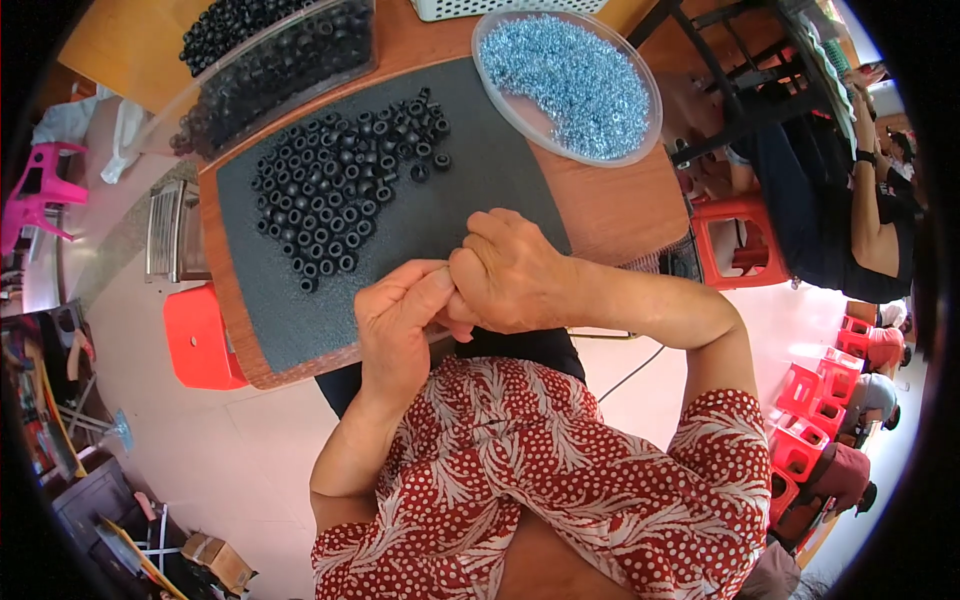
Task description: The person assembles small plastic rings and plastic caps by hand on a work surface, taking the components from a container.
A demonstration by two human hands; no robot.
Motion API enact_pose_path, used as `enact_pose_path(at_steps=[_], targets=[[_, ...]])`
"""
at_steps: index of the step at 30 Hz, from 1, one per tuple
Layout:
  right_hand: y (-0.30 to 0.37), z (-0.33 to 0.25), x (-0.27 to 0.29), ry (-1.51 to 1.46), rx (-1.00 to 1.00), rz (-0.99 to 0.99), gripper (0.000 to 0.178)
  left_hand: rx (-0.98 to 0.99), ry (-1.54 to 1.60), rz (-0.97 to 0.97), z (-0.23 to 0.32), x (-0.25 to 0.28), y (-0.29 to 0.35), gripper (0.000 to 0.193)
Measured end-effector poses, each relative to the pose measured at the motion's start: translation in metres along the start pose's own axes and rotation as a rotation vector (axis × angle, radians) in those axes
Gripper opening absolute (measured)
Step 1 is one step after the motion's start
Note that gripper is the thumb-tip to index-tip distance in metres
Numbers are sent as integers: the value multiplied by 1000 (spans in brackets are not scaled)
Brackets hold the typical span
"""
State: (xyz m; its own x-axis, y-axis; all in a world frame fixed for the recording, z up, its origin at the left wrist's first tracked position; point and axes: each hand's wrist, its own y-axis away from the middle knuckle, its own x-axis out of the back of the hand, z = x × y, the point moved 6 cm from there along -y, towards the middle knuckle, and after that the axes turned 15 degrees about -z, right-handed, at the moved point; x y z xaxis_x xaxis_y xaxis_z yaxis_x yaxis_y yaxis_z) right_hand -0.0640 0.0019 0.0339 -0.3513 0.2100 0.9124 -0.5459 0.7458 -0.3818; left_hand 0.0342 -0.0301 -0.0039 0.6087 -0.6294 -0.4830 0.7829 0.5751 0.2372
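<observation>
My left hand [393,315] and my right hand [512,272] meet just over the near edge of the table. Both are closed, fingertips pinched together. Whatever is between them is hidden by the fingers. Beyond them, on a dark grey mat [485,150], lies a spread of small black ring-shaped parts [325,195], most with their holes facing up. At the far right, a round clear tray [525,115] holds a heap of small shiny bluish-silver metal pieces [585,80]. Neither hand touches the rings or the tray.
A clear bin [373,35] of more black parts stands at the far left, near a white perforated basket [450,8]. Red stools [200,335] flank the wooden table [620,210]. Another person [850,240] is at the right; several people sit farther off.
</observation>
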Motion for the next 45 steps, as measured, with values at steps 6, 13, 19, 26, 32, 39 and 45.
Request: enact_pose_path(at_steps=[6, 13, 19, 26, 32, 39, 45], targets=[[10, 14, 11, 103, -30, 42, 27, -76, -248, 88, -3, 10, 3, 29], [-12, 104, 82, 406, -260, 228, 30, -750, -1491, 185, 56, -6, -16, 23], [-42, 237, 125, 395, -697, 187, 38, -639, -1881, 132, 44, -8, -59, 27], [-56, 252, 119, 339, -643, 266, 37, -566, -2050, 76, 39, -13, -67, 8], [2, 186, 77, 194, -402, 81, 11, -523, -1872, -2, 46, -26, -54, 17], [45, 160, 30, -23, -503, -519, 11, -504, -1579, -52, 29, -22, -35, 20], [41, 173, 54, -126, -445, -161, 8, -538, -1650, -52, 25, -28, -32, 26]])
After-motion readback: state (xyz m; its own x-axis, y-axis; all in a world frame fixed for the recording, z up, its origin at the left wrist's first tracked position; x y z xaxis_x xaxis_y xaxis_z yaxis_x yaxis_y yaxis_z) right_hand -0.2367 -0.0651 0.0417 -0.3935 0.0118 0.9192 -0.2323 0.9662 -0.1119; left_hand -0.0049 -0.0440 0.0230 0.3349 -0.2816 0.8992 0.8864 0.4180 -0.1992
